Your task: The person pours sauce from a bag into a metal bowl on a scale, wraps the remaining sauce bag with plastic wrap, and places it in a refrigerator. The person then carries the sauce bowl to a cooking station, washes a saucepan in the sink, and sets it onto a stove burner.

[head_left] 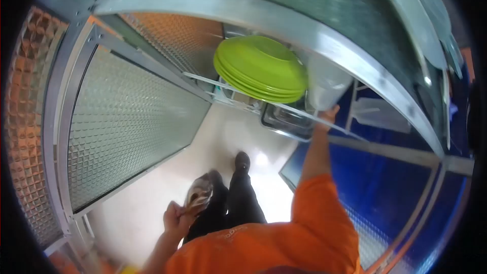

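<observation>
Low at the centre left, my left hand [177, 218] is closed on a crumpled brown and white cloth or bag [199, 193], which hangs beside my legs. My right hand [329, 115] reaches into the cabinet and touches the lower end of a whitish translucent container [325, 83]; its fingers are partly hidden, so its grip is unclear. Just left of that container, a stack of several green plates [261, 66] rests on a white wire rack [238, 91]. Below the plates is a clear glass or plastic dish [286, 122].
An open cabinet door with a textured glass panel [127, 122] stands at the left. The metal-edged countertop [243, 5] curves above the shelf. Clear lids or plates [421, 20] lie at the upper right. Blue panels [375, 187] are at the right.
</observation>
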Tool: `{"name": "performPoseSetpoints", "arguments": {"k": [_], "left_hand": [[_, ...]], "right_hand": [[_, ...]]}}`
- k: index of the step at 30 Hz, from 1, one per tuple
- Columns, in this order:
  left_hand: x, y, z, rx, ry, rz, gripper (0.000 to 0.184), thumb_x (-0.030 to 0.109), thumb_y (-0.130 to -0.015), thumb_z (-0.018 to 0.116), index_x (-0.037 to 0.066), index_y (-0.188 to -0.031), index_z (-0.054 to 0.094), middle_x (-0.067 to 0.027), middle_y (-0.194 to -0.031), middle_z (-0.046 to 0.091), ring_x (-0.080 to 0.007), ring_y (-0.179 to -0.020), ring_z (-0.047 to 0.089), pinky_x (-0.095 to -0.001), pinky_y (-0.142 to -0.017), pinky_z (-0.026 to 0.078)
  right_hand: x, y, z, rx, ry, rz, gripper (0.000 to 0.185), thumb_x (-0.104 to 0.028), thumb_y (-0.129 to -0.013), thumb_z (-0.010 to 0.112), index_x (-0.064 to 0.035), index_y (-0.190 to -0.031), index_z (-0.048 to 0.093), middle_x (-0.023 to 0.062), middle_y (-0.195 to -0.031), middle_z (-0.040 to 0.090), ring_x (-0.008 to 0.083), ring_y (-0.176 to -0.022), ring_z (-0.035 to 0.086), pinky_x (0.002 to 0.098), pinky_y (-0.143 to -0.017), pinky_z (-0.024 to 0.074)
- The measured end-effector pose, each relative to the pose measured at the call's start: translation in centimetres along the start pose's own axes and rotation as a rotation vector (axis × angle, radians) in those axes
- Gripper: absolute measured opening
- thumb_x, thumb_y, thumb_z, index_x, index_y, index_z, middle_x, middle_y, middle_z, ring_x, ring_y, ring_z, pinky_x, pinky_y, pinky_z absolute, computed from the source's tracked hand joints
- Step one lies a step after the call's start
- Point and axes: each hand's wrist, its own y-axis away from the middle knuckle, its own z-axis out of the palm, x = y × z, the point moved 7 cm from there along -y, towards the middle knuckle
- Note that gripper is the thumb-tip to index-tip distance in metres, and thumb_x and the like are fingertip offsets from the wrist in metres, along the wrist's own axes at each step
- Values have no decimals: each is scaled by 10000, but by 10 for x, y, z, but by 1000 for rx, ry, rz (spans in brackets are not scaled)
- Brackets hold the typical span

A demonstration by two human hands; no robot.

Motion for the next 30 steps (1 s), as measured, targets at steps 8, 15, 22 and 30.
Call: {"name": "performPoseSetpoints", "arguments": {"k": [8, 15, 22, 30], "left_hand": [[37, 19, -14, -38, -88, 249, 155, 39, -728, 500, 66, -684, 354, -67, -496, 520, -116, -443, 531, -257, -402, 405], [49, 67, -18, -287, -267, 520, 133, -19, -696, 430, 75, -696, 335, -24, -524, 361, -95, -488, 343, -267, -433, 294], [73, 182, 46, -814, -376, 726, 128, 45, -718, 487, 44, -702, 360, -76, -550, 371, -159, -497, 359, -306, -465, 345], [-23, 340, 203, -1270, -512, 651, 145, 70, -731, 501, 55, -658, 376, -43, -566, 406, -140, -538, 371, -302, -486, 365]], "right_hand": [[2, 85, -102, -274, 48, -145, 197, -115, -793, 479, -136, -982, 534, 109, -977, 499, 303, -701, 599, 411, -606, 509], [56, 369, -115, -346, -439, 717, 326, -252, -742, 554, 19, -924, 553, 232, -927, 593, 380, -918, 558, 431, -787, 445], [107, 632, -245, -812, -256, 561, 368, -328, -766, 568, -48, -1005, 545, 175, -981, 591, 317, -929, 578, 416, -788, 470], [209, 1073, -366, -392, -327, 1615, 376, -252, -723, 571, 33, -967, 553, 240, -963, 590, 364, -956, 558, 402, -805, 445]]}}
